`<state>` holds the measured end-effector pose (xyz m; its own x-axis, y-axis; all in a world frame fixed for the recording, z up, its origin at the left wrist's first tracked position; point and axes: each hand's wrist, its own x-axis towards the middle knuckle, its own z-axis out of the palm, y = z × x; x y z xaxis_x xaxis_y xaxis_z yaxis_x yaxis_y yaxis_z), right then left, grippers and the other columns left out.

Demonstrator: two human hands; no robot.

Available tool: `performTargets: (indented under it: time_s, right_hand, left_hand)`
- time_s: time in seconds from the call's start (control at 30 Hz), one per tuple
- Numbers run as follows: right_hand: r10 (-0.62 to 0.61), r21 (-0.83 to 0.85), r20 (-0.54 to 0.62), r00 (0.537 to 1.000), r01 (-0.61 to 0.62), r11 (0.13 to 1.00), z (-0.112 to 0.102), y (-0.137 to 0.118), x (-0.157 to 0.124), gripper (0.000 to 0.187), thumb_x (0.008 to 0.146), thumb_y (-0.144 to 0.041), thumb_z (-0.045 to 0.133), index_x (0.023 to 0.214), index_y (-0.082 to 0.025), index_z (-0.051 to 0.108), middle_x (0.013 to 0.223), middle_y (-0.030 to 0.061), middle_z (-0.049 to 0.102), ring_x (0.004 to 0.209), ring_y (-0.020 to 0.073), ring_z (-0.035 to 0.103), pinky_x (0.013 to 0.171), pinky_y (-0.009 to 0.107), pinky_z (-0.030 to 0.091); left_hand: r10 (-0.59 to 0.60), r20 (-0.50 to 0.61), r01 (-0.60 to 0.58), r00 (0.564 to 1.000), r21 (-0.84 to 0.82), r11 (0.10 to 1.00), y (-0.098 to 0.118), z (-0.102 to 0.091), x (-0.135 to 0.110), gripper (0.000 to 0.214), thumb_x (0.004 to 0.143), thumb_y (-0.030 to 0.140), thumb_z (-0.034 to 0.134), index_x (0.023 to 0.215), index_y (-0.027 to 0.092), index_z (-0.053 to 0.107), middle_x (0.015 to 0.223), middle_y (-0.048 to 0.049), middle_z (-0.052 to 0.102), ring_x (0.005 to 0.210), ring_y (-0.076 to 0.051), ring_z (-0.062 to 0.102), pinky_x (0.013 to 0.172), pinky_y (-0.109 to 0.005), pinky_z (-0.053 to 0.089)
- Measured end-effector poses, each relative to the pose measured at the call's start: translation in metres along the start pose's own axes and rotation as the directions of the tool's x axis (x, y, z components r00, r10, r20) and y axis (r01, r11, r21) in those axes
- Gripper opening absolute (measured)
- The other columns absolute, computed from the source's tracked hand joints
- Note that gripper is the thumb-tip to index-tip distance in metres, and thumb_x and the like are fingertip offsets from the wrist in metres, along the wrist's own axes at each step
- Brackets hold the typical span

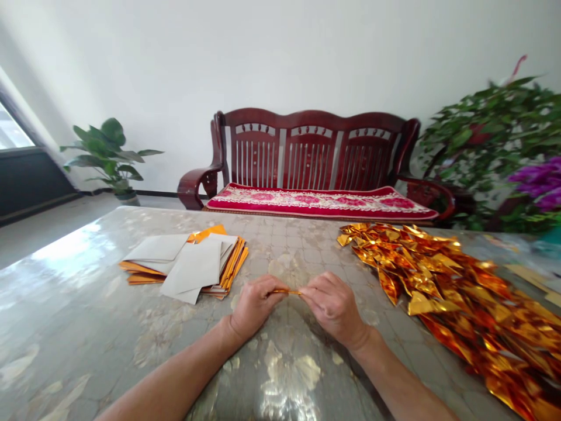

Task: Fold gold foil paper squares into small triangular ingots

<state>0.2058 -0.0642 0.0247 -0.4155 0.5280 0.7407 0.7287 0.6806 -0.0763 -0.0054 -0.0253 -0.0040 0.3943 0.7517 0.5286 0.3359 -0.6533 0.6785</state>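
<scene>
Between my two hands, just above the table, is a narrow strip of gold foil paper (289, 292), seen nearly edge-on. My left hand (258, 301) pinches its left end between thumb and fingers. At the right end, my right hand (331, 304) grips it the same way, with most of the strip covered by the fingers. A stack of paper sheets (197, 266), pale on one side and gold on the other, lies left of my left hand. Over to the right spreads a large heap of folded gold foil pieces (438, 280).
The table (175, 362) has a glossy patterned cover. Behind it stands a dark red wooden bench (307, 158) with a red and white seat cover (324, 200). A potted plant (111, 155) is at the left, and leafy plants (486, 134) with purple flowers (541, 181) at the right.
</scene>
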Motion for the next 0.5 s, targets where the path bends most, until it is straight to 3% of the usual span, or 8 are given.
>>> performTargets:
  time_s: [0.13,0.2,0.5]
  right_hand:
    - [0.079,0.060,-0.017,0.997,-0.078,0.995,0.0010,0.0022,-0.0013,0.012,0.091,-0.016,0.063,0.089,-0.021,0.073,0.074,0.0034,0.064,0.074,0.0164,0.052,0.065,0.029,0.041]
    - [0.102,0.081,-0.013,0.995,-0.100,0.992,0.0012,0.0031,-0.0017,0.013,0.091,-0.017,0.062,0.090,-0.022,0.074,0.075,0.0035,0.065,0.074,0.0164,0.053,0.065,0.029,0.041]
    - [0.133,0.199,0.065,0.989,-0.143,0.970,0.0036,0.0007,0.0008,0.015,0.094,-0.026,0.060,0.097,-0.022,0.075,0.078,0.0035,0.065,0.076,0.0168,0.055,0.068,0.031,0.042]
  left_hand:
    - [-0.174,-0.024,0.170,0.985,-0.111,0.979,-0.0013,0.0027,0.0016,0.013,0.086,0.021,0.063,0.085,0.021,0.076,0.074,0.0004,0.074,0.066,-0.013,0.066,0.064,-0.022,0.052]
    - [-0.209,-0.022,0.201,0.978,-0.186,0.962,-0.0008,0.0039,0.0016,0.014,0.087,0.022,0.062,0.087,0.020,0.076,0.073,0.0006,0.074,0.060,-0.012,0.064,0.058,-0.020,0.051]
    - [-0.108,-0.041,0.101,0.993,-0.140,0.985,0.0043,0.0026,-0.0007,0.014,0.089,0.021,0.062,0.087,0.020,0.076,0.077,-0.0003,0.075,0.071,-0.014,0.068,0.070,-0.022,0.053]
